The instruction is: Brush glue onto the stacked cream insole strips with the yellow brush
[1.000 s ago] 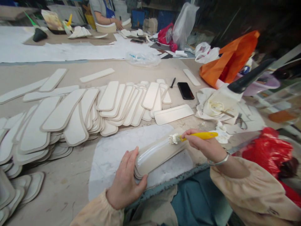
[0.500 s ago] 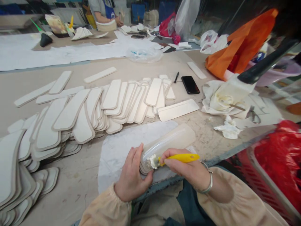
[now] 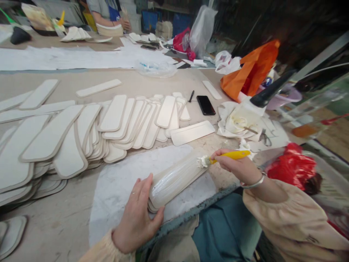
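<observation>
A small stack of long, round-cornered pale strips (image 3: 174, 183) lies slantwise on a white sheet (image 3: 109, 200); its top is coated glossy and wet. My left hand (image 3: 139, 211) holds the stack's near end, thumb on one side and outstretched fingers on the other. In my right hand (image 3: 237, 167) is a yellow-handled brush (image 3: 231, 155), pinched by the handle. White paste clings to its bristles (image 3: 203, 161), which touch the far end of the top strip. Many similar strips (image 3: 51, 138) with grey edges lie overlapped on the left and beyond.
A black phone (image 3: 205, 105) lies past the strips. To the right are a paste-filled plastic bag (image 3: 237, 120), scissors (image 3: 264, 138) and an orange bag (image 3: 251, 69). A red bag (image 3: 291, 165) sits beside my right arm. Across the table, a person's arm (image 3: 105, 21) shows.
My right hand has drawn the brush from the stack's near end to its far end, leaving wet streaks. My left hand stays at the near end. The view has shifted.
</observation>
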### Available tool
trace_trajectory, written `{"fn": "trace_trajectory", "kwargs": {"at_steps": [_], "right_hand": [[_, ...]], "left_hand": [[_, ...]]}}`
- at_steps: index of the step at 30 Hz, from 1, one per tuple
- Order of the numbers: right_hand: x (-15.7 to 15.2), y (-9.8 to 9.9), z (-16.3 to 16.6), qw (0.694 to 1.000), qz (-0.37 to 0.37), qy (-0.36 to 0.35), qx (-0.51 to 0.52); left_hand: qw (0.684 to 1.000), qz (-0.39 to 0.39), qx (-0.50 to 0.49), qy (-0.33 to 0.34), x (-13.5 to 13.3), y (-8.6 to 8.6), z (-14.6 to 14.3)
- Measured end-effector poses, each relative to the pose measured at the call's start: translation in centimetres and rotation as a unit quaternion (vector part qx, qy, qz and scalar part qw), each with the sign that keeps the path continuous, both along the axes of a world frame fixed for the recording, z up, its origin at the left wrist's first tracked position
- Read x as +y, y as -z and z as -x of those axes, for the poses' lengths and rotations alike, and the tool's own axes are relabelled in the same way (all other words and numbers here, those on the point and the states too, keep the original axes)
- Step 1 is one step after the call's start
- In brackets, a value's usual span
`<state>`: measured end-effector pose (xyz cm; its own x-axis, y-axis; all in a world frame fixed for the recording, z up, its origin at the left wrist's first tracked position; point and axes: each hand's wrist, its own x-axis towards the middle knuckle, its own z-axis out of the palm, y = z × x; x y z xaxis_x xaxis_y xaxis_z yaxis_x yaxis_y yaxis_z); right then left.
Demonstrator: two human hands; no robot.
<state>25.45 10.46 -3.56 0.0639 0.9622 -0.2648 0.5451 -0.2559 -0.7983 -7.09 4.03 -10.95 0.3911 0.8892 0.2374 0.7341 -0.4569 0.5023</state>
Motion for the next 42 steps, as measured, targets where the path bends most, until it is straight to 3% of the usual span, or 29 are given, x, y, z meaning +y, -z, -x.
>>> {"fn": "trace_trajectory", "kwargs": {"at_steps": [4, 8, 10, 14, 16, 19, 22, 24, 27, 30, 32, 35, 39, 42], "right_hand": [[-0.5, -1.0, -1.3, 0.987, -0.113, -0.007, -0.11], [-1.9, -0.9, 0.1, 0.945, -0.23, -0.071, -0.223], [-2.3, -0.2, 1.6, 0.914, -0.238, -0.127, -0.303], [-3.4, 1.0, 5.9, 0.862, -0.17, -0.236, -0.416], [-4.6, 1.1, 8.1, 0.853, -0.163, -0.286, -0.405], [-6.8, 0.6, 10.4, 0.866, -0.202, -0.341, -0.304], [-7.3, 0.0, 9.8, 0.892, -0.262, -0.3, -0.214], [-6.4, -0.1, 8.0, 0.9, -0.283, -0.234, -0.235], [-4.7, 0.7, 5.7, 0.894, -0.235, -0.159, -0.346], [-5.0, 1.4, 6.6, 0.886, -0.175, -0.175, -0.391], [-6.5, 1.3, 8.7, 0.896, -0.188, -0.223, -0.333], [-8.4, 0.3, 12.0, 0.941, -0.209, -0.24, -0.117], [-7.7, -0.4, 12.6, 0.973, -0.096, -0.138, 0.158], [-5.9, 0.5, 10.1, 0.98, -0.017, -0.062, 0.187]], "left_hand": [[1.0, -0.015, 0.011, -0.001, 0.1, 0.1, 0.0], [1.0, -0.021, 0.009, -0.002, 0.1, 0.4, 0.1], [1.0, -0.022, 0.008, -0.004, 0.0, 0.6, 0.1], [0.999, -0.032, 0.013, -0.007, 0.0, 1.1, 0.4], [0.999, -0.039, 0.013, -0.005, 0.0, 1.4, 0.5], [0.999, -0.045, 0.012, -0.005, 0.1, 1.6, 0.6], [0.999, -0.044, 0.01, -0.006, 0.2, 1.6, 0.5], [0.999, -0.04, 0.009, -0.006, 0.2, 1.5, 0.5], [1.0, -0.024, 0.011, -0.01, 0.1, 1.4, 0.4], [1.0, -0.01, 0.004, -0.011, 0.0, 1.3, 0.4], [1.0, -0.005, -0.008, -0.009, -0.1, 1.3, 0.4], [1.0, 0.001, -0.03, -0.005, -0.1, 1.0, 0.3], [0.999, 0.002, -0.033, 0.001, 0.0, 0.4, 0.1], [0.999, 0.008, -0.032, -0.002, 0.0, -0.2, -0.2]]}}
